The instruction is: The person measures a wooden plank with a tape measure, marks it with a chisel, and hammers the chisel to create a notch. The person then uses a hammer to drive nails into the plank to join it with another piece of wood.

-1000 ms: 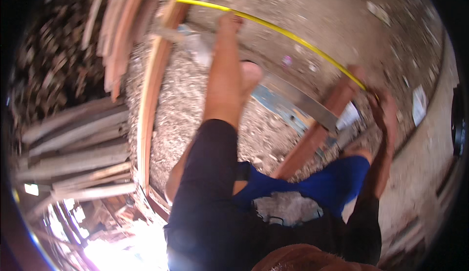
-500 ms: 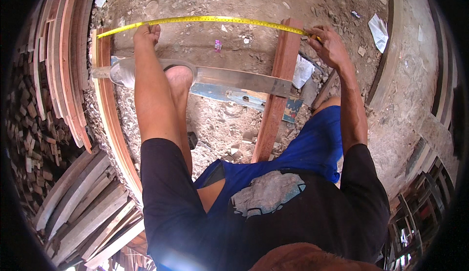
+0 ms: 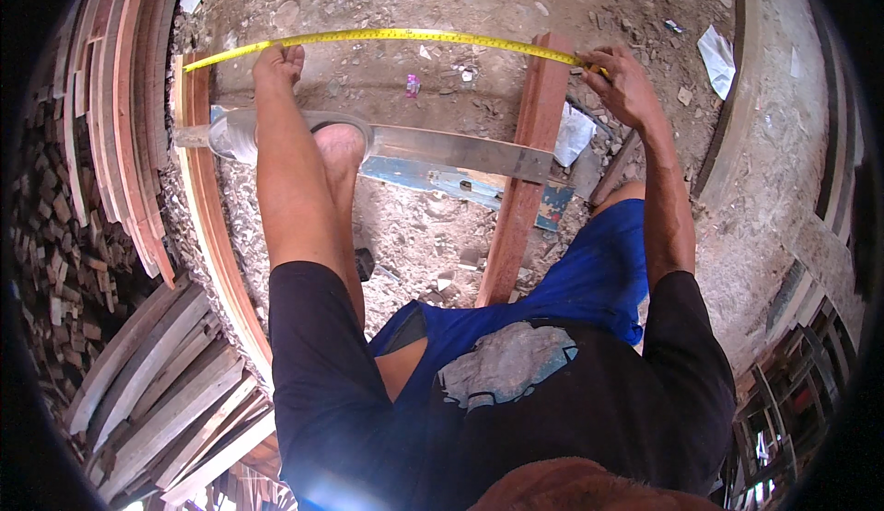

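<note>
A yellow tape measure blade stretches across in a slight upward bow, its left end at the top of a long light-brown board. My left hand is closed at the blade, a short way in from that end, with its fingers curled. Beyond the right-hand reddish timber, my right hand grips the other end of the tape; the case is mostly hidden by the fingers. A grey plank lies crosswise over both timbers, below the tape. My foot, in a clear shoe, rests on it.
Stacked long boards stand at the left, with more planks at the lower left. A worn blue board lies under the crosswise plank. White scraps and rubble litter the dirt floor. A concrete ledge runs along the right.
</note>
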The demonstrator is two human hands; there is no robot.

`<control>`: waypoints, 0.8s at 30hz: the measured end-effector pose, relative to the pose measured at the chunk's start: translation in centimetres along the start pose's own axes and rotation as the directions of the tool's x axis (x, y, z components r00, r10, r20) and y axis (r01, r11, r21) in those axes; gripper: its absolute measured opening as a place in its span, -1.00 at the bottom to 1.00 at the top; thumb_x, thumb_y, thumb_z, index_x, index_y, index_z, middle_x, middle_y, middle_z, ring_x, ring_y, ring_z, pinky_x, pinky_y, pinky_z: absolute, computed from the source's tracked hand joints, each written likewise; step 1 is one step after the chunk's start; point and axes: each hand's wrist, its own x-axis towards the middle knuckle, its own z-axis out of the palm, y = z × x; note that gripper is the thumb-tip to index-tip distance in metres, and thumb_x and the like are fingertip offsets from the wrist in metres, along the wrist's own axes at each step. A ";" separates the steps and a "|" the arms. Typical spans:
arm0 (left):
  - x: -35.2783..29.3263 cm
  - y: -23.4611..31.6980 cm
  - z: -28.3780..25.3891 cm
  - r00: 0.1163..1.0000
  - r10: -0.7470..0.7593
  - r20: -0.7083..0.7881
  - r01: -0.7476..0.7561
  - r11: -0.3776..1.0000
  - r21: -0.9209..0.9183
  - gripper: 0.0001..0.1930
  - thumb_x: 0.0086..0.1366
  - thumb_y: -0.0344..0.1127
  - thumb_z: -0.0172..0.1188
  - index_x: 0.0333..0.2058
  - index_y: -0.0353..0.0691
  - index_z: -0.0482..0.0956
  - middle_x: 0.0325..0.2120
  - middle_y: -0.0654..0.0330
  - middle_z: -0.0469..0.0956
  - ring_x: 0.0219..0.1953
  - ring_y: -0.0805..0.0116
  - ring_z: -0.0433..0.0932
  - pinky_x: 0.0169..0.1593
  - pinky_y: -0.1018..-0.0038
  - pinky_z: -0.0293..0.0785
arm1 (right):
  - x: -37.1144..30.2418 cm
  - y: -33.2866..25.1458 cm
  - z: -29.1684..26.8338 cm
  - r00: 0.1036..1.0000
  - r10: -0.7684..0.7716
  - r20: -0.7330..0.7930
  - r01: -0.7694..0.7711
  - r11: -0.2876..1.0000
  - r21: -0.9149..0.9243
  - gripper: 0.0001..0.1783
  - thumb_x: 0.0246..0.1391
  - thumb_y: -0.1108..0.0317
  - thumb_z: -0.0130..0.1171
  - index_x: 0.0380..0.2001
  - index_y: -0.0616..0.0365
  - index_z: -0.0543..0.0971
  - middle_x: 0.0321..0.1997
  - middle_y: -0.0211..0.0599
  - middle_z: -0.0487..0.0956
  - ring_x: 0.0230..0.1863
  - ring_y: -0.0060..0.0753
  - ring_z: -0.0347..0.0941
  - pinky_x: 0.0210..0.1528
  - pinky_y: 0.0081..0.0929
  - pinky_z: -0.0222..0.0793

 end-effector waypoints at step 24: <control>-2.4 -1.9 3.0 0.990 0.084 0.111 -0.088 0.996 0.027 -0.91 0.45 -0.43 0.10 -0.14 -0.28 0.51 -0.43 0.03 0.54 -0.59 0.28 0.51 -0.55 0.35 0.53 | -1.6 -0.2 -0.5 0.997 0.061 0.055 -0.062 0.998 0.020 -0.64 0.28 0.27 0.25 0.07 0.18 0.70 0.00 0.01 0.66 0.05 0.08 0.58 0.14 -0.06 0.45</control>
